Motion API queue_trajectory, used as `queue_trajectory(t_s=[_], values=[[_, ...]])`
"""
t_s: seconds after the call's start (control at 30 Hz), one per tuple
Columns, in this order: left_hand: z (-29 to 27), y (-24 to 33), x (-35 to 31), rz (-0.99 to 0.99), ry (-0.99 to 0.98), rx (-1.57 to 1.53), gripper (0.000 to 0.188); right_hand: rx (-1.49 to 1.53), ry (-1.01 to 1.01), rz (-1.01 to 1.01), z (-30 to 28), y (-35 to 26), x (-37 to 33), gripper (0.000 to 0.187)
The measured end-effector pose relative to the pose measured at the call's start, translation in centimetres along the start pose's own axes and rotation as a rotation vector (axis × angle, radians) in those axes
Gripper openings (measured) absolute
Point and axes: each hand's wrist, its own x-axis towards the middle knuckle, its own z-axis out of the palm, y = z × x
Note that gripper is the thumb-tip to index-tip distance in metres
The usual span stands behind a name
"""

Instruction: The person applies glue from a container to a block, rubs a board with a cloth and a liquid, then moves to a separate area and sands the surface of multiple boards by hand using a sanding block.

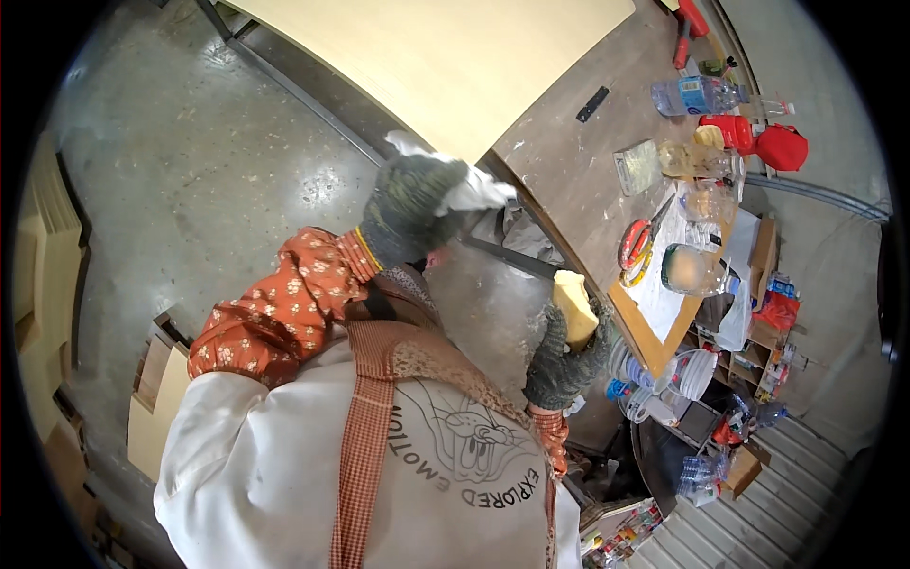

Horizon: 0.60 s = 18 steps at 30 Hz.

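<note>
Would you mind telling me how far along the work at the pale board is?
Done: nothing can be judged finished; the pale board looks plain. In hand: the gloved left hand presses a white cloth at its edge, while the gloved right hand holds a yellow block off the board. Left: cannot tell.

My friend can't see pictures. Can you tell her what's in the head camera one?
A person's gloved left hand holds a white cloth at the edge of a pale board, while the gloved right hand holds a yellow sponge block. Beside them is a cluttered workbench with red-handled scissors and a plastic bottle.
</note>
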Motion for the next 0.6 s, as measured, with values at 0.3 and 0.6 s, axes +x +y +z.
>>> queue_trajectory(t_s=[0.3, 0.6], values=[[1.0, 2.3, -3.3, 0.018, -0.451, 0.004, 0.056, -0.011, -0.015, 0.086, -0.9, -1.2, -0.8, 0.045], [-2.3, 2.1, -1.9, -0.054, -0.255, 0.217, 0.059, -0.022, -0.069, 0.068, -1.1, 1.1, -1.4, 0.052]])
